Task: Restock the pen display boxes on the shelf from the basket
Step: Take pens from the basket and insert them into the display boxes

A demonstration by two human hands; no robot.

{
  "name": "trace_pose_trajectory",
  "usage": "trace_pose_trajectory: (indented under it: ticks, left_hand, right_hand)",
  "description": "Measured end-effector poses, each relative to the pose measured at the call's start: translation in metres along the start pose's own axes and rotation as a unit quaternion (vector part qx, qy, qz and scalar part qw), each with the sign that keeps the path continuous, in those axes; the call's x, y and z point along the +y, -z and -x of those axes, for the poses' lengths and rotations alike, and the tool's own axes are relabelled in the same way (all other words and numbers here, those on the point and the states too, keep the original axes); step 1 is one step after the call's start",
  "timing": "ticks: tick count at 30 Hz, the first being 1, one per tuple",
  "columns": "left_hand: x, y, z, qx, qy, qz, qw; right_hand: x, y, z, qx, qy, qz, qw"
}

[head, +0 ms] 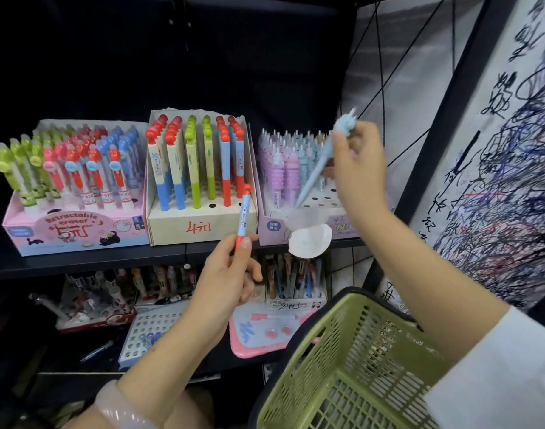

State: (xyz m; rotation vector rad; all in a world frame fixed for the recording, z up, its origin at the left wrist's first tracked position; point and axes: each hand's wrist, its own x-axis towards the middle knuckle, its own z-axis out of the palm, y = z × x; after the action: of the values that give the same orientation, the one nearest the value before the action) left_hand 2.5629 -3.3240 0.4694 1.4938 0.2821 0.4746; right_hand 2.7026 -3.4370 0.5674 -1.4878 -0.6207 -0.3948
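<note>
My left hand (231, 270) holds a blue pen with a red grip and red top (244, 213) upright in front of the cream display box (200, 226) marked in red. My right hand (356, 168) holds a light blue pen with a fluffy top (317, 165), tilted, its tip down among the holes of the lilac display box (308, 212). A pink box of retractable eraser pens (76, 233) stands at the left of the shelf. The green plastic basket (351, 363) hangs under my right forearm at the lower right.
The black shelf edge (110, 261) runs below the three boxes. On a lower shelf lie more pen boxes (296, 292), a white holed tray (150, 332) and a pink board (262, 332). A scribbled test paper (506, 181) covers the right wall.
</note>
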Motion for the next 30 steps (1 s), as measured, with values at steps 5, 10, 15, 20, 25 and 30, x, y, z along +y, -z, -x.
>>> trace_pose_trajectory:
  ticks: [5, 10, 15, 20, 25, 30]
  left_hand:
    - [0.001, -0.002, -0.003, 0.017, 0.045, 0.028, 0.998]
    - [0.0, 0.0, -0.003, 0.015, 0.049, 0.023, 0.998]
    - [-0.002, 0.002, -0.002, 0.009, 0.021, 0.003, 1.0]
    - [-0.004, 0.007, -0.001, 0.019, 0.012, 0.004, 1.0]
    - [-0.002, 0.01, 0.002, 0.026, 0.011, 0.001, 1.0]
    - [0.002, 0.008, 0.008, 0.02, 0.002, -0.009, 1.0]
  right_hand:
    - [0.023, 0.009, -0.03, 0.005, 0.046, 0.165, 0.985]
    - [0.033, 0.001, -0.036, -0.012, 0.072, 0.247, 0.966]
    - [0.032, -0.004, -0.042, -0.011, 0.07, 0.292, 0.954]
    - [0.042, -0.003, -0.039, -0.035, 0.046, 0.322, 0.945]
    - [0.043, 0.0, -0.043, -0.078, 0.036, 0.34, 0.936]
    - [0.05, -0.002, -0.041, -0.165, 0.003, 0.39, 0.906]
